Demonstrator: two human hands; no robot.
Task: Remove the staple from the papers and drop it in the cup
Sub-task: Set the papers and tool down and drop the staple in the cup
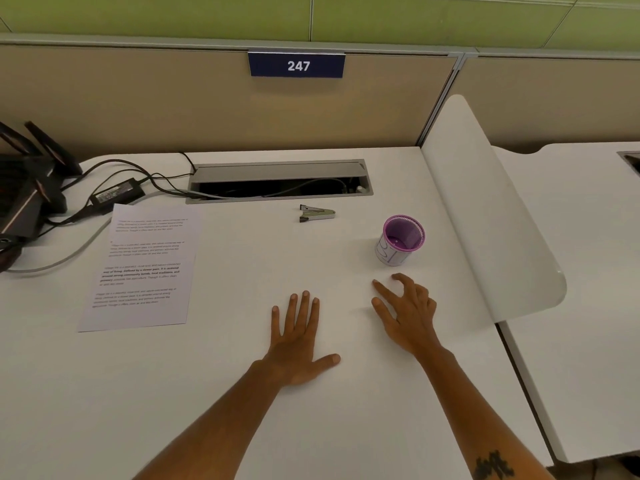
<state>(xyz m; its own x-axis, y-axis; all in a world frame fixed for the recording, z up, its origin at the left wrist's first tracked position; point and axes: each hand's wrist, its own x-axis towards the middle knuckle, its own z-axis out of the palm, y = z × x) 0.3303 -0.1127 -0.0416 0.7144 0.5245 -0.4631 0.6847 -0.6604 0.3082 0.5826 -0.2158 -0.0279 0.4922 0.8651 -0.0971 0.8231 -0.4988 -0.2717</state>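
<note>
The printed papers [143,268] lie flat on the left of the white desk [242,393]; I cannot make out the staple. A small metal staple remover [316,213] rests near the back, just in front of the cable slot. A purple-rimmed cup [400,240] stands upright to its right, with a tiny speck on its bottom. My left hand [298,341] lies palm down on the desk, fingers spread, holding nothing. My right hand [405,311] hovers just in front of the cup with its fingers curled and apart, empty.
An open cable slot [278,181] runs along the back of the desk. A black power adapter [117,193] with cables and a dark device [24,188] sit at the far left. A white curved divider [485,216] borders the right side.
</note>
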